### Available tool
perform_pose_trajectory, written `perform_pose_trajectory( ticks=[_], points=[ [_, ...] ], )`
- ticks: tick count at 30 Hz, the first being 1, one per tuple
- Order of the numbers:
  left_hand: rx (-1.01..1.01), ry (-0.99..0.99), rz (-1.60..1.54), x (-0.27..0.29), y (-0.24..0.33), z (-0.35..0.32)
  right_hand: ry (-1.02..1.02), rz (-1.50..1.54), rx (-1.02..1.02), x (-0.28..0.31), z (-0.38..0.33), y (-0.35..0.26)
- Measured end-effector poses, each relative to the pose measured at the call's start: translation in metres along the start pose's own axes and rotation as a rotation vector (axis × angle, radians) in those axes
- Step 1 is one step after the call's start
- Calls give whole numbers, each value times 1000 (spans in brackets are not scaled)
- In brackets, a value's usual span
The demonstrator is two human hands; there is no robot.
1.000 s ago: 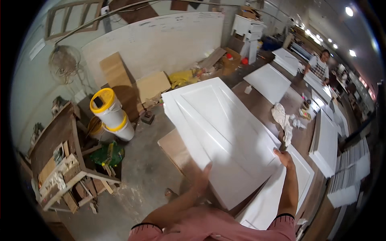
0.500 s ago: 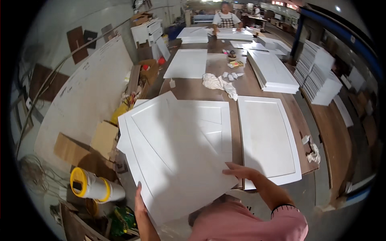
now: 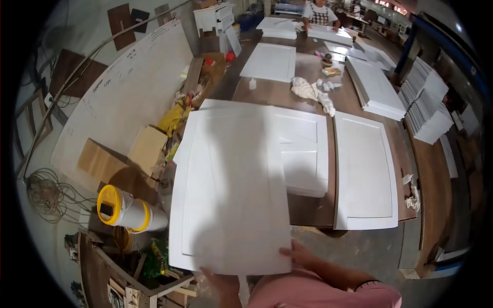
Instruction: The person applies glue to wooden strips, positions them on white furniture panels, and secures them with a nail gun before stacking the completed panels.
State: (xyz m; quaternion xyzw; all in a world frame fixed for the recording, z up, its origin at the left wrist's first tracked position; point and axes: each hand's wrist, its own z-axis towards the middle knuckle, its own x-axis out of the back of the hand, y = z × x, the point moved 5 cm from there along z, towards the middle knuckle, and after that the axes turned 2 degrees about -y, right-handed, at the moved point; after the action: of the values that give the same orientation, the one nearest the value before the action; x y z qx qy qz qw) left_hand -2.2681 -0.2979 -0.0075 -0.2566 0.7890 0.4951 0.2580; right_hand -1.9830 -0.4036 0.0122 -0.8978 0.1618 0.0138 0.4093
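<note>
A white framed panel (image 3: 237,205), likely a cabinet door, lies in front of me, its far part over other white panels (image 3: 304,167) at the table's near left corner. My left hand (image 3: 216,281) grips its near edge toward the left, the fingers partly hidden under it. At the near right corner, my right hand (image 3: 299,255) holds the panel's side edge. My shadow falls across its face. To the right, a separate white framed panel (image 3: 365,169) lies flat on the table, apart from both hands.
The brown table (image 3: 287,95) carries a crumpled white cloth (image 3: 310,92), another white panel (image 3: 269,61) and a panel stack (image 3: 375,87). Yellow-lidded buckets (image 3: 131,208) and a wooden scrap bin (image 3: 154,287) stand at left. A person (image 3: 319,15) works at the far end.
The panel has turned from slanted to nearly straight and come nearer me. My left hand shifted from its left side to the near edge. The view has swung left.
</note>
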Motion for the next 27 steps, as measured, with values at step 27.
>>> perform_pose_trajectory(
  ticks=[27],
  points=[
    [-19,475,28,132,34,85,2,-1056,227,31,331,-427]
  ],
)
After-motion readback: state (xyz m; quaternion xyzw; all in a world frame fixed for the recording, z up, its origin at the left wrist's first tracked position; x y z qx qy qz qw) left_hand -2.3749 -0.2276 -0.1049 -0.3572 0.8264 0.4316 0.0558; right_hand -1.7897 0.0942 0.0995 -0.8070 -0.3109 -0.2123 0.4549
